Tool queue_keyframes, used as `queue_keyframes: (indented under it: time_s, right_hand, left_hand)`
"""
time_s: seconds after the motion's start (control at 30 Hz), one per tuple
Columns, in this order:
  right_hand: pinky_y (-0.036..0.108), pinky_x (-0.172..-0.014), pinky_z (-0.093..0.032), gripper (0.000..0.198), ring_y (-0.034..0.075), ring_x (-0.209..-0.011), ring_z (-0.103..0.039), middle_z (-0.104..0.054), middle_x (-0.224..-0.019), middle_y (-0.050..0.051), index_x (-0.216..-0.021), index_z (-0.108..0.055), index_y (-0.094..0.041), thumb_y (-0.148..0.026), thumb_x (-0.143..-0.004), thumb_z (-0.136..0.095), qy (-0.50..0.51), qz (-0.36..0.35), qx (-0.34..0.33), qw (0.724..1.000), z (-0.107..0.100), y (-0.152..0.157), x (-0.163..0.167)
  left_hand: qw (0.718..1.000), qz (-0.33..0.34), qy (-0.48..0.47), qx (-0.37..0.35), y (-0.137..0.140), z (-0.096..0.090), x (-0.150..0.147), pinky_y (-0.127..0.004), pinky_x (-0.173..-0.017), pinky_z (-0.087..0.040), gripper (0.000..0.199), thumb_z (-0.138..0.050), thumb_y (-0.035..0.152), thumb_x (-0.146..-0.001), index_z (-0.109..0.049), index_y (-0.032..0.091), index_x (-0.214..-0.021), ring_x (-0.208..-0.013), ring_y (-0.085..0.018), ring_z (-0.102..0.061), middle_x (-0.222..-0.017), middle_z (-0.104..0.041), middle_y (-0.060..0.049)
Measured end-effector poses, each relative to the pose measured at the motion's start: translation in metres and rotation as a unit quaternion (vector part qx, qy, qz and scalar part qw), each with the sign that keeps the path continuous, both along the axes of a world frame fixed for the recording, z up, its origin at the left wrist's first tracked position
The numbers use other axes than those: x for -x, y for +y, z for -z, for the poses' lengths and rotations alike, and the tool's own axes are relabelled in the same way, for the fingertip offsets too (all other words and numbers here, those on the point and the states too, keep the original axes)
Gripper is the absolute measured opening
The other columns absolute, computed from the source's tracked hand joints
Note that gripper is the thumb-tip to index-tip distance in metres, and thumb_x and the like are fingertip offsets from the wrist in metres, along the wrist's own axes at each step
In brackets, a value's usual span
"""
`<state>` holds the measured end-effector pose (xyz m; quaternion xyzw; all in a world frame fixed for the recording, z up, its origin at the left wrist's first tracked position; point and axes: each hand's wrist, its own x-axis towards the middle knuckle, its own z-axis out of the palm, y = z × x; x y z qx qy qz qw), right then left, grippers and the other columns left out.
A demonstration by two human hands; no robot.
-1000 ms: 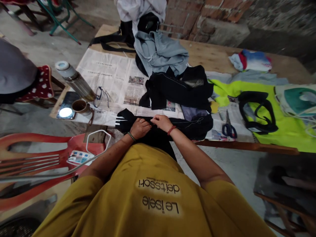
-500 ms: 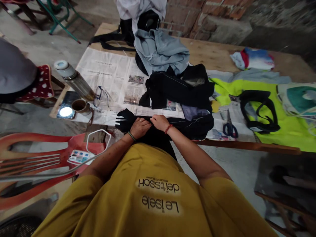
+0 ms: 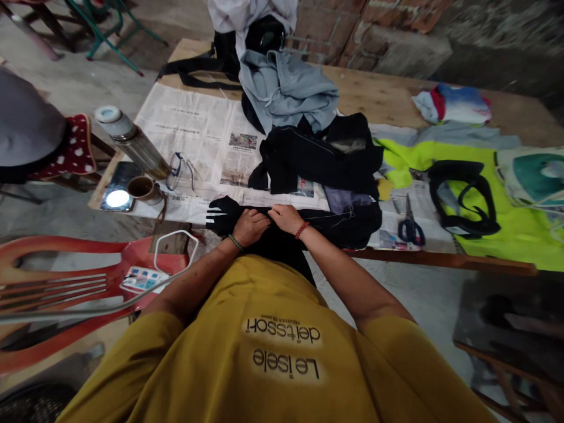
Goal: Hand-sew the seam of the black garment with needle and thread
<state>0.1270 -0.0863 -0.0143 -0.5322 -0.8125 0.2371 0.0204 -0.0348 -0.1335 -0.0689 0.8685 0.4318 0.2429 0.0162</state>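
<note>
the cup [image 3: 143, 189] stands near the front edge of the table [image 3: 374, 97]. along that edge lies the black cloth [image 3: 328, 226], its white-striped end just left of the left hand [image 3: 252, 228], whose fingers curl onto it, seemingly pinning it. the right hand [image 3: 285, 218], just beside, pinches at the cloth; anything finer between its fingertips is too small to see. a pale thread [image 3: 346, 216] trails rightward. scissors [image 3: 410, 229] lie apart. the step looks like close fingerwork; the next move calls for a steady left hold.

A garment [image 3: 330, 226] lay along the table's [image 3: 370, 97] near edge, cup [image 3: 153, 196], flask [image 3: 136, 145] and glasses [image 3: 176, 169] to its left, scissors [image 3: 410, 223] and iron [image 3: 540, 176] to its right, clothes [image 3: 291, 88] behind, glasses and scissors on newspaper [image 3: 198, 117].
</note>
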Motion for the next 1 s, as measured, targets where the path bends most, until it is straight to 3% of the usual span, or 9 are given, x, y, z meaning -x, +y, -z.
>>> queue_keyframes:
  time_s: [0.5,0.67,0.77,0.87,0.93,1.0]
  right_hand:
    - [0.021,-0.063,-0.032,0.030,0.011,-0.069,-0.053,-0.067,-0.077,0.004,-0.074,-0.067,-0.014,-0.024,-0.091,-0.045,0.003,-0.012,0.038,0.999,0.000,-0.004,0.000]
    - [0.021,-0.070,-0.036,0.030,0.013,-0.078,-0.057,-0.068,-0.083,0.005,-0.080,-0.068,-0.014,-0.027,-0.092,-0.044,0.003,-0.057,0.073,0.996,-0.004,0.005,-0.006]
    - [0.023,-0.082,-0.039,0.028,0.015,-0.091,-0.058,-0.068,-0.098,0.006,-0.095,-0.068,-0.017,-0.020,-0.091,-0.041,0.068,-0.046,-0.001,0.997,-0.011,0.008,-0.016]
    - [0.027,-0.088,-0.039,0.029,0.016,-0.095,-0.056,-0.065,-0.103,0.008,-0.103,-0.065,-0.017,-0.022,-0.092,-0.039,0.150,0.073,-0.150,0.974,-0.023,0.000,-0.032]
    - [0.027,-0.084,-0.042,0.031,0.017,-0.087,-0.056,-0.064,-0.093,0.009,-0.093,-0.065,-0.015,-0.029,-0.093,-0.037,0.179,0.137,-0.204,0.953,-0.028,-0.015,-0.042]
    - [0.027,-0.077,-0.043,0.039,0.015,-0.075,-0.056,-0.061,-0.076,0.008,-0.075,-0.062,-0.016,-0.036,-0.094,-0.035,0.193,0.151,-0.194,0.950,-0.027,-0.036,-0.046]
  left_hand:
    - [0.998,-0.039,-0.039,-0.001,0.003,0.008,-0.002,-0.034,-0.074,-0.039,0.025,-0.046,0.030,-0.092,-0.069,0.019,-0.092,-0.083,-0.019,-0.055,-0.087,-0.066,-0.008]
    - [0.996,-0.046,-0.070,0.020,0.007,0.005,-0.003,-0.032,-0.072,-0.041,0.026,-0.048,0.031,-0.092,-0.070,0.019,-0.086,-0.078,-0.018,-0.058,-0.081,-0.067,-0.006]
    - [0.994,-0.047,-0.095,0.036,0.010,0.003,-0.003,-0.030,-0.070,-0.042,0.025,-0.051,0.032,-0.091,-0.071,0.018,-0.084,-0.074,-0.016,-0.059,-0.078,-0.067,-0.005]
    - [0.991,-0.039,-0.120,0.047,0.012,0.003,-0.002,-0.029,-0.069,-0.044,0.023,-0.054,0.032,-0.089,-0.071,0.019,-0.081,-0.071,-0.015,-0.060,-0.076,-0.067,-0.005]
    - [0.990,-0.034,-0.129,0.053,0.012,0.003,-0.001,-0.029,-0.070,-0.045,0.022,-0.055,0.031,-0.088,-0.072,0.018,-0.079,-0.071,-0.015,-0.061,-0.075,-0.067,-0.004]
    - [0.989,-0.030,-0.137,0.055,0.012,0.002,-0.001,-0.028,-0.069,-0.045,0.022,-0.056,0.031,-0.087,-0.072,0.018,-0.079,-0.070,-0.014,-0.061,-0.075,-0.068,-0.004]
